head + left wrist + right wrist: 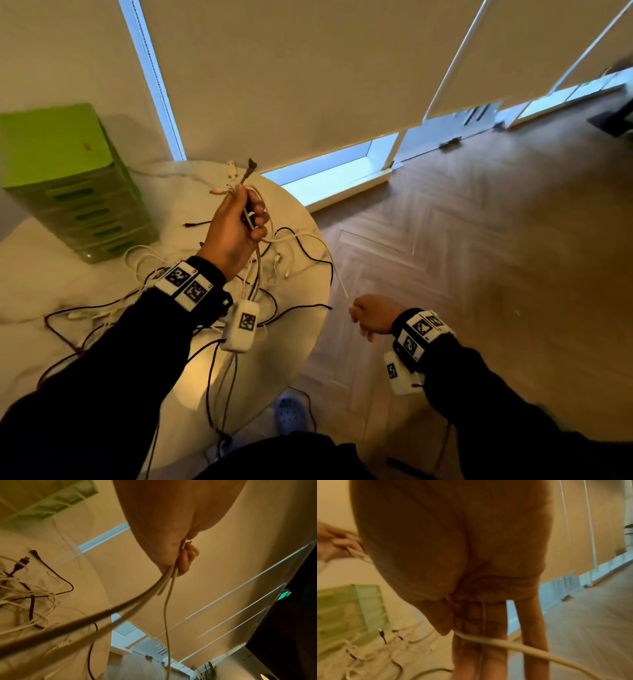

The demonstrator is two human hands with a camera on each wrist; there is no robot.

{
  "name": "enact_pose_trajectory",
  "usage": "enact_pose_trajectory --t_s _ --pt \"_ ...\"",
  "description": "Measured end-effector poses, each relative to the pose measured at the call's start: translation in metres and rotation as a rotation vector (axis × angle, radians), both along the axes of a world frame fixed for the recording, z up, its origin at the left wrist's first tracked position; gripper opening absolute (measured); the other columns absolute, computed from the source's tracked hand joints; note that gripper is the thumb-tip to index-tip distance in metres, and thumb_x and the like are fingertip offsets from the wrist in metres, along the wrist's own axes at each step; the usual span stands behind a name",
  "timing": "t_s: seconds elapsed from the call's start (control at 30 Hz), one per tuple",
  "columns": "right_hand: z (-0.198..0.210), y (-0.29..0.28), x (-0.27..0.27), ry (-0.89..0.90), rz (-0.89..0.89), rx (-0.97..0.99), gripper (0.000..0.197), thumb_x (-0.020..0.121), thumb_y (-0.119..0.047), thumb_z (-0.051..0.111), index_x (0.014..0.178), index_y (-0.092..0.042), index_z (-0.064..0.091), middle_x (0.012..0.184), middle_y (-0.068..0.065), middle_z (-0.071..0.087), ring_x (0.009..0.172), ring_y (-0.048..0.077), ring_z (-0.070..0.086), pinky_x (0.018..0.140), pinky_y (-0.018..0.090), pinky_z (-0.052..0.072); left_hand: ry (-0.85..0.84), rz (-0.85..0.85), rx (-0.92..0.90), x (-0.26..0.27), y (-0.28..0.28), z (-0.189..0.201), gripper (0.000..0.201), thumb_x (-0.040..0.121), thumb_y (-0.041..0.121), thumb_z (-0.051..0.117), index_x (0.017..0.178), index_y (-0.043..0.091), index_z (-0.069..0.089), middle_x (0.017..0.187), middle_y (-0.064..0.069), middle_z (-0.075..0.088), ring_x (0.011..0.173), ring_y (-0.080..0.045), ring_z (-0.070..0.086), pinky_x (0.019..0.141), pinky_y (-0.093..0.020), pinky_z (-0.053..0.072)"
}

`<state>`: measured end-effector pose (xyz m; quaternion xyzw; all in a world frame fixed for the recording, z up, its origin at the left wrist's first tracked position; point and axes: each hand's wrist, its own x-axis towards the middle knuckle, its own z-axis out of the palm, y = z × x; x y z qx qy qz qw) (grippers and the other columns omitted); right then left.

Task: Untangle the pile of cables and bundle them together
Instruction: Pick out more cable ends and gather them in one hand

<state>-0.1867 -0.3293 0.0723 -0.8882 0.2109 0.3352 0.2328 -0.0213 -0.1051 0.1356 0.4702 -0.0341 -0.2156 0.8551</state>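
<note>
My left hand (236, 233) grips gathered white and dark cables (169, 573); only the right-wrist view shows my right hand (453, 561) pinching a white cable (505, 644). Green drawer box (68, 181) stands on the bench (30, 274).

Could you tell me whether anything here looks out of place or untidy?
Yes: loose cables sprawl tangled over the round table, and several strands hang over its edge toward the floor. The left hand grips only some ends.

glossy marble-look table (301, 219); matt wood herringbone floor (479, 274); green plastic drawers (68, 178).
</note>
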Motion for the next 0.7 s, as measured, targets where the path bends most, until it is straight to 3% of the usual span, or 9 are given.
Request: enact_pose_trajectory --t_s 0.07,0.1,0.17,0.2,0.3,0.37,0.43,0.6,0.7 --pt "-0.022 -0.006 -0.009 0.119 0.011 -0.116 0.047 0.099 -0.03 0.051 0.142 -0.013 0.042 0.138 0.016 0.054 0.123 0.031 0.058 0.093 0.035 0.048 0.026 -0.082 -0.02 -0.009 -0.004 -0.002 0.036 0.11 0.035 0.033 0.084 0.016 0.049 0.07 0.002 0.048 0.059 -0.009 0.043 0.048 -0.018 0.029" --pt "-0.03 -0.004 -0.01 0.093 0.014 -0.136 0.073 0.095 -0.033 0.061 0.155 -0.018 0.021 0.157 0.017 0.03 0.14 0.034 0.041 0.105 0.039 0.041 0.028 -0.112 -0.02 -0.013 -0.005 -0.004 0.036 0.11 0.035 0.033 0.084 0.015 0.049 0.07 0.002 0.049 0.059 -0.01 0.044 0.049 -0.019 0.031" --pt "-0.035 0.008 -0.006 -0.12 0.045 -0.071 0.117 0.081 -0.041 0.076 0.156 -0.032 -0.012 0.166 0.008 -0.012 0.152 0.033 0.011 0.119 0.046 0.025 0.023 -0.157 -0.011 -0.019 -0.007 -0.008 0.037 0.11 0.034 0.033 0.084 0.013 0.05 0.07 0.0 0.05 0.06 -0.012 0.047 0.052 -0.021 0.035" --pt "-0.032 0.018 -0.001 -0.271 0.112 -0.014 0.125 0.075 -0.045 0.08 0.154 -0.038 -0.016 0.166 0.004 -0.016 0.153 0.032 0.005 0.122 0.049 0.02 0.023 -0.17 -0.001 -0.022 -0.008 -0.01 0.037 0.11 0.034 0.033 0.085 0.012 0.05 0.07 0.0 0.051 0.06 -0.013 0.048 0.054 -0.021 0.036" --pt "-0.018 0.055 0.019 -0.542 0.209 0.235 0.104 0.077 -0.047 0.078 0.152 -0.038 0.006 0.16 0.007 0.026 0.145 0.027 0.029 0.117 0.052 0.031 0.006 -0.183 0.054 -0.027 -0.008 -0.018 0.036 0.11 0.032 0.034 0.085 0.013 0.05 0.071 -0.001 0.05 0.061 -0.013 0.046 0.058 -0.024 0.036" --pt "-0.001 0.077 0.029 -0.636 0.139 0.35 0.077 0.083 -0.046 0.074 0.138 -0.034 0.022 0.126 0.005 0.055 0.115 0.021 0.054 0.099 0.046 0.049 -0.063 -0.163 0.156 -0.025 -0.006 -0.026 0.035 0.11 0.032 0.034 0.086 0.015 0.051 0.072 0.0 0.05 0.063 -0.013 0.045 0.06 -0.025 0.036" --pt "0.009 0.089 0.035 -0.714 0.129 0.345 0.061 0.09 -0.05 0.066 0.131 -0.026 0.029 0.1 -0.001 0.053 0.09 0.014 0.055 0.082 0.037 0.052 -0.135 -0.139 0.275 -0.022 -0.002 -0.031 0.035 0.11 0.034 0.033 0.085 0.018 0.052 0.07 0.004 0.05 0.063 -0.011 0.042 0.061 -0.026 0.034" --pt "-0.005 0.089 0.048 -0.73 0.173 0.182 0.05 0.094 -0.061 0.043 0.131 -0.027 0.042 0.132 0.002 0.046 0.121 0.024 0.046 0.103 0.048 0.041 -0.062 -0.128 0.14 -0.024 0.002 -0.025 0.035 0.11 0.029 0.03 0.083 0.016 0.048 0.064 0.005 0.044 0.059 -0.009 0.035 0.057 -0.022 0.031" --pt "0.0 0.092 0.048 -0.713 0.22 0.313 0.033 0.104 -0.045 0.042 0.115 -0.015 0.052 0.112 0.007 0.064 0.103 0.024 0.06 0.093 0.049 0.048 -0.09 -0.114 0.119 -0.023 0.005 -0.026 0.037 0.11 0.029 0.029 0.083 0.015 0.048 0.063 0.004 0.045 0.059 -0.01 0.037 0.057 -0.023 0.031"
